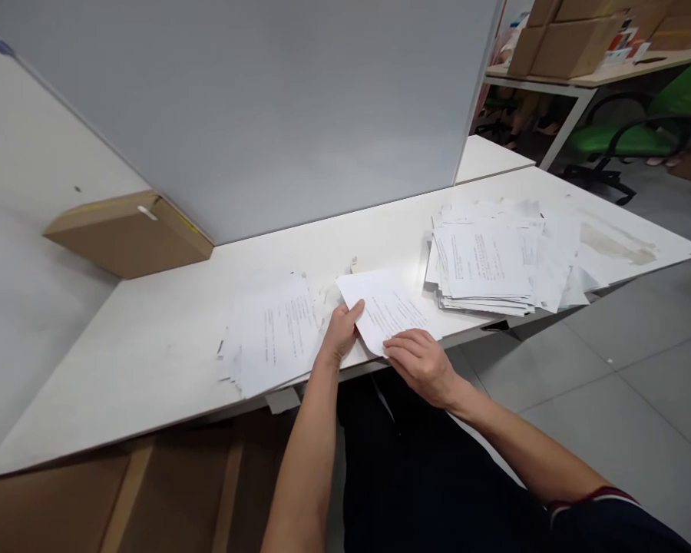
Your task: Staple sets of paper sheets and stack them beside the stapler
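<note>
A printed sheet of paper (383, 301) is held over the table's front edge, tilted between my hands. My left hand (343, 329) grips its left side, the thumb lying on top and the fingers underneath. At the near right corner, my right hand (419, 361) has its fingers pressed together on the paper's edge. Whether more than one sheet is held, I cannot tell. To the left lies a pile of printed papers (279, 330) with uneven edges. A taller, untidy stack of papers (484, 257) sits to the right.
The white table (166, 338) runs along a grey-white panel (299, 107). A cardboard box (130, 234) leans in the left corner. Below the table are brown cardboard boxes (51, 499). Behind on the right stand a green chair (627, 138) and another table with stacked cartons (570, 46).
</note>
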`<action>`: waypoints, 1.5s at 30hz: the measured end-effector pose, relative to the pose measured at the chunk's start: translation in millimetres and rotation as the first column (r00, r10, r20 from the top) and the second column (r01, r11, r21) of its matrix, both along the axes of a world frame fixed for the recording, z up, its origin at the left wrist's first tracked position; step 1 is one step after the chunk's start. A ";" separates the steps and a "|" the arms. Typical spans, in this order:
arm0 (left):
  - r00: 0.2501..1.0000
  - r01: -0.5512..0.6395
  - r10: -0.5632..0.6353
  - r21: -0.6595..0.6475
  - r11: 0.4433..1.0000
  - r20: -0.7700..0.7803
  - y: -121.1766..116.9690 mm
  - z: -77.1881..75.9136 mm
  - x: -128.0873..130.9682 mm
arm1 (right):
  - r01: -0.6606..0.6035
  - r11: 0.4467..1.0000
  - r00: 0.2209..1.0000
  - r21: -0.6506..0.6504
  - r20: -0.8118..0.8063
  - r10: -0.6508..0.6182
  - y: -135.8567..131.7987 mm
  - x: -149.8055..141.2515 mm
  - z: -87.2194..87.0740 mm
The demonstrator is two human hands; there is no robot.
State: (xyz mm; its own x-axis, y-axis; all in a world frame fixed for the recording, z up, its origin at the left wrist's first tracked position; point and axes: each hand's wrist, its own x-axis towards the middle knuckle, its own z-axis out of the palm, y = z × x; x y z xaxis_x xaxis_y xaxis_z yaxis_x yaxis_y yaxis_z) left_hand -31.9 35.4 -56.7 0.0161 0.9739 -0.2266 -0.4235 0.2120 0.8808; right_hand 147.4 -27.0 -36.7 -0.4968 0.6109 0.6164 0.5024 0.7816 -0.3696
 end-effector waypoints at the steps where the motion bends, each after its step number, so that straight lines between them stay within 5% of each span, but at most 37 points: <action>1: 0.999 -0.042 0.042 0.003 0.999 -0.001 -0.3 -0.6 0.9 | -0.038 0.999 0.999 -0.013 -0.009 0.038 -0.2 -1.3 -0.8; 4: 0.998 -0.061 0.061 0.032 0.998 0.015 -2.5 0.3 2.0 | -0.018 0.996 0.995 -0.083 -0.097 0.010 9.9 8.8 5.2; 6: 0.999 -0.038 0.037 0.063 0.997 0.020 -4.0 2.8 1.4 | 0.167 0.970 0.965 -0.178 -0.172 -0.197 23.3 21.3 10.8; 9: 0.999 -0.036 0.033 0.091 0.995 0.030 -5.2 6.2 -0.2 | 0.351 0.821 0.858 -0.450 -0.198 -0.475 45.5 34.3 11.0; 13: 0.998 -0.064 0.063 0.075 0.995 0.016 -5.0 6.5 -1.9 | 0.209 0.687 0.854 -0.696 -0.213 -0.475 62.4 29.8 -3.2; 19: 0.989 -0.145 0.144 0.069 0.987 0.027 -3.1 3.4 -4.3 | 0.269 0.736 0.804 -0.621 -0.276 -0.526 62.7 18.1 -12.1; 28: 0.992 -0.124 0.122 0.089 0.988 0.033 -2.6 2.6 -6.4 | 0.140 0.781 0.902 -0.608 -0.247 -0.354 62.2 27.0 0.0; 41: 0.993 -0.116 0.116 0.098 0.988 0.002 -4.1 10.0 0.0 | -0.168 0.602 0.842 -0.780 -0.432 -0.324 62.1 38.8 -3.5; 45: 0.996 -0.080 0.078 0.087 0.993 0.032 -5.3 9.2 -1.2 | -0.292 0.548 0.746 -0.784 -0.545 -0.382 62.7 32.2 -8.8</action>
State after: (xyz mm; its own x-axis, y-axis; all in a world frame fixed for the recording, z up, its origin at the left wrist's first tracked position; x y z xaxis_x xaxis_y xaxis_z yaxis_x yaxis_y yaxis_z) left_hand -33.1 30.1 -47.5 -0.0566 0.9884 -0.1408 -0.4610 0.0992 0.8818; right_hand 179.6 35.8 -45.5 -0.1810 0.9832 -0.0247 -0.0745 -0.0388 -0.9965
